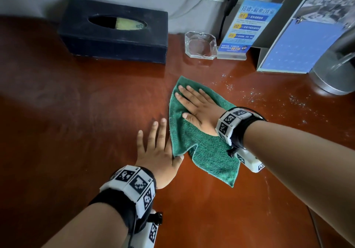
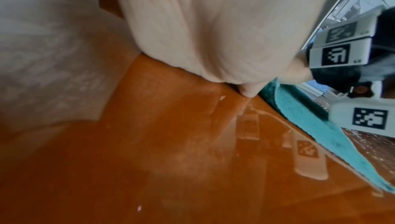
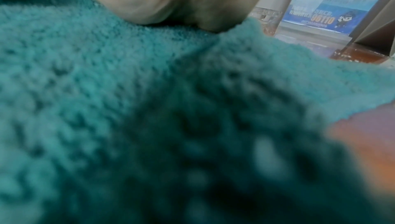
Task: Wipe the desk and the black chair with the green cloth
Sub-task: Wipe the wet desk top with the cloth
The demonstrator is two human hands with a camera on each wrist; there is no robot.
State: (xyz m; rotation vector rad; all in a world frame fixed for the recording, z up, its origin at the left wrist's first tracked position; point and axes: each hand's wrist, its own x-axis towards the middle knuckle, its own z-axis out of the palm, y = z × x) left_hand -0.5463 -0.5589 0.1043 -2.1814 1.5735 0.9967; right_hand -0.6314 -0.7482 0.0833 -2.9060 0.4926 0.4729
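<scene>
Hiding part of the green cloth [image 1: 207, 151], right hand [image 1: 199, 111] presses, fingers [image 1: 184, 100] straight; left hand [image 1: 159, 151] likewise on desk [image 1: 76, 122].

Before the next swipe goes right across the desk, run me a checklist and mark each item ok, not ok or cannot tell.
1. Right grip pressed flat on the cloth: ok.
2. Cloth lying on the desk: ok.
3. Left grip out of a rightward path: ok; it rests flat on the desk, left of the cloth.
4. Right side of the desk clean: not ok; crumbs lie scattered there.
5. Ashtray clear of the swipe: ok; it stands behind the cloth, apart from it.
6. Chair ready for wiping: cannot tell; it is in no view.
</scene>
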